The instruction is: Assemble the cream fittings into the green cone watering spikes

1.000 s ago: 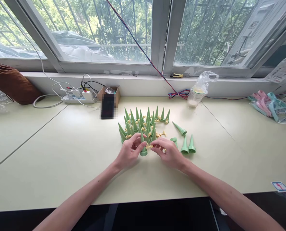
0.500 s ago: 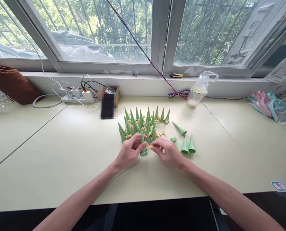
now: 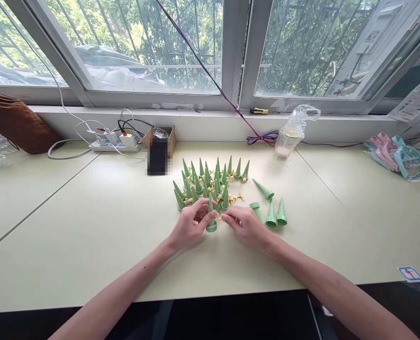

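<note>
My left hand (image 3: 191,223) is closed around a green plastic watering spike (image 3: 210,218), its pointed end up and its ribbed cap at the bottom. From the side of this spike a small pale yellow valve (image 3: 218,218) sticks out. The fingertips of my right hand (image 3: 243,224) are pinched together at the outer end of that valve. Just beyond my hands, several green spikes with yellow valves (image 3: 197,182) stand upright in a cluster. Loose yellow valves (image 3: 239,196) lie at its right side. Further right are a lying green spike (image 3: 264,189) and two upright spikes (image 3: 281,213).
A cardboard box (image 3: 171,141), a power strip (image 3: 116,145) with cables and a brown bag (image 3: 21,123) line the back left. To the right stand a plastic bag with a cup (image 3: 288,134) and wrapped pink and teal items (image 3: 397,155). Red and blue wires (image 3: 263,138) lie along the sill.
The spike in my left hand has shifted very slightly down and to the right. My right fingertips have turned a little at the valve.
</note>
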Demonstrator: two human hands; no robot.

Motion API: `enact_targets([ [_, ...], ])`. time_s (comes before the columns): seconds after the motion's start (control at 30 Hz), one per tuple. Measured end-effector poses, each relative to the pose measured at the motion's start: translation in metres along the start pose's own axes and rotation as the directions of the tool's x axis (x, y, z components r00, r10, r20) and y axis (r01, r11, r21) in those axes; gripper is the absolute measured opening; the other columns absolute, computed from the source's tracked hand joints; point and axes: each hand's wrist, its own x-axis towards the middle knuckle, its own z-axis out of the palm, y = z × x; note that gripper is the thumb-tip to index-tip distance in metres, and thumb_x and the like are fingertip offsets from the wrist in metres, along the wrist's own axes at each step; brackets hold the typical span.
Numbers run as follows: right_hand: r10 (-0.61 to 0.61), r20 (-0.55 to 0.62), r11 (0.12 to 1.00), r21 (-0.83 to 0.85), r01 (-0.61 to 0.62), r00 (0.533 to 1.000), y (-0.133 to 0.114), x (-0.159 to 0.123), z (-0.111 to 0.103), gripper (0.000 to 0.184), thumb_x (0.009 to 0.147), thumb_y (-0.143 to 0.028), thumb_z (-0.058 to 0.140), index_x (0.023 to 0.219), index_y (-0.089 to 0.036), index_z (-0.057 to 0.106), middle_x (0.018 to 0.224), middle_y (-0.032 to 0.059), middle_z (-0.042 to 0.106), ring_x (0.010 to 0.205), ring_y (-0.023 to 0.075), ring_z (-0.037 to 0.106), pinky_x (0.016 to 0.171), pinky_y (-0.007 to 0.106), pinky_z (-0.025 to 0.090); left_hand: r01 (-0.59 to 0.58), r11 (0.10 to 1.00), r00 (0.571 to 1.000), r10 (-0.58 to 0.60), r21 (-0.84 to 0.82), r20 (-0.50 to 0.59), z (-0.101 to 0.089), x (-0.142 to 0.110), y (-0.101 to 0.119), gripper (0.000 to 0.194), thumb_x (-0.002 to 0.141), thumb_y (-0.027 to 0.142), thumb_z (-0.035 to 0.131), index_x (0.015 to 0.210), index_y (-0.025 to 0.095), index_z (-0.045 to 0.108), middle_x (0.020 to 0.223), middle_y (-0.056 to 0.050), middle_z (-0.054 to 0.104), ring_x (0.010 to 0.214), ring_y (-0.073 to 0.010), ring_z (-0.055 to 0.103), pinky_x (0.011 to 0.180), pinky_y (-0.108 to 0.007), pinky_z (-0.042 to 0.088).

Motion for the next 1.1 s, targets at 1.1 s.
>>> enact_targets([
  [1.1,-0.011,0.030,0.996,0.085,0.008,0.999,-0.0021,-0.0023,0.0015,0.019,0.098,-0.033,0.060,0.107,-0.017,0.064,0.086,0.0045,0.068,0.064,0.0137,0.058,0.062,0.028,0.050,-0.016,1.000,1.000,0.015,0.024,0.012,0.0006,0.0001,-0.0027,0.020,0.096,0.036,0.056,0.107,0.018,0.058,0.067,0.003,0.058,0.058,-0.0098,0.048,0.053,-0.020,0.043],
])
